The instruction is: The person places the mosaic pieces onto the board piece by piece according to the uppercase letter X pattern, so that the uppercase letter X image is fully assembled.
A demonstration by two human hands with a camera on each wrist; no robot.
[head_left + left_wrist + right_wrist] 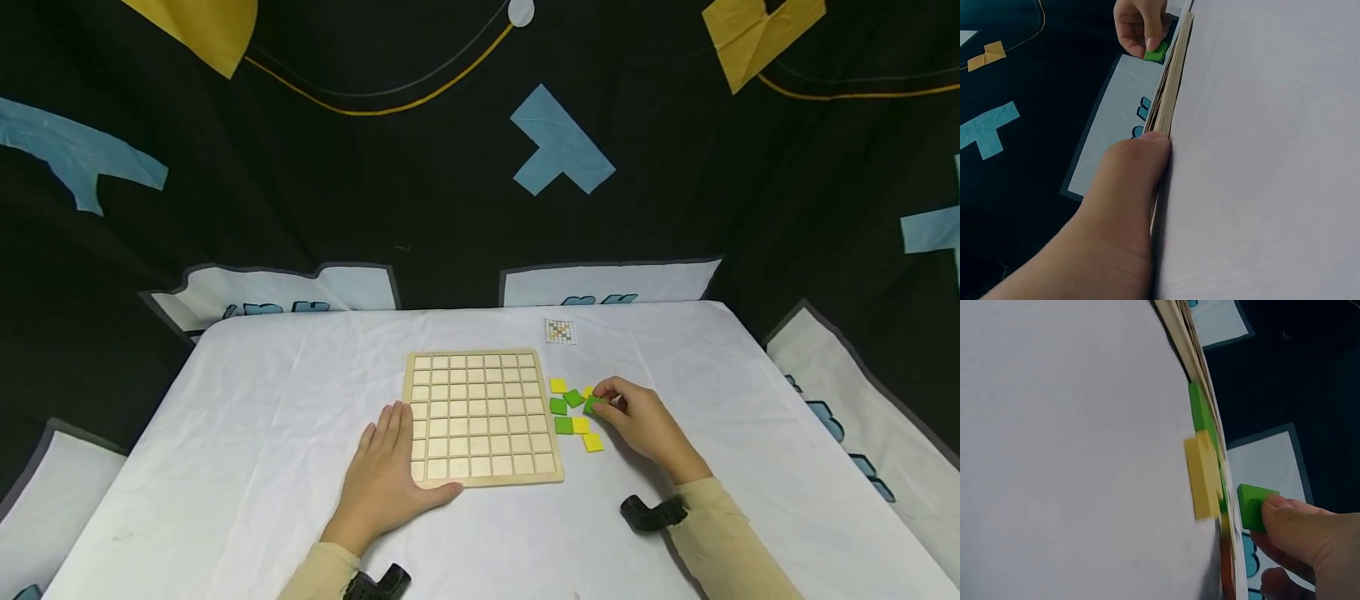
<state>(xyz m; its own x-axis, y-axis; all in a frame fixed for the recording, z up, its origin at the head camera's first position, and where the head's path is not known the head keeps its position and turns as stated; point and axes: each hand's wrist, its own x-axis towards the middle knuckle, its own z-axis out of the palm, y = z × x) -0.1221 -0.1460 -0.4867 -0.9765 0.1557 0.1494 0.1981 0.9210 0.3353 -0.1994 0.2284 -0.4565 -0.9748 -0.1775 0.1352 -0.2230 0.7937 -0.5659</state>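
Observation:
A square wooden grid board (pixel 510 481) lies flat on the white-covered table. My left hand (pixel 388 483) rests at its near left corner, fingers extended along the left side and thumb (pixel 1138 156) against the near edge. Right of the board, my right hand (pixel 645 421) pinches a green square tile (pixel 1252 509) between thumb and fingers, held up off the table. Around it lie loose tiles: several yellow ones, among them a yellow tile (pixel 593 442) at the near end, and green ones such as a green tile (pixel 558 406) beside the board.
A small printed pattern card (pixel 560 332) lies beyond the tiles, near the table's far side. The white tablecloth (pixel 247 400) spreads around the board. Behind the table hangs a dark curtain (pixel 450 208) with blue and yellow shapes.

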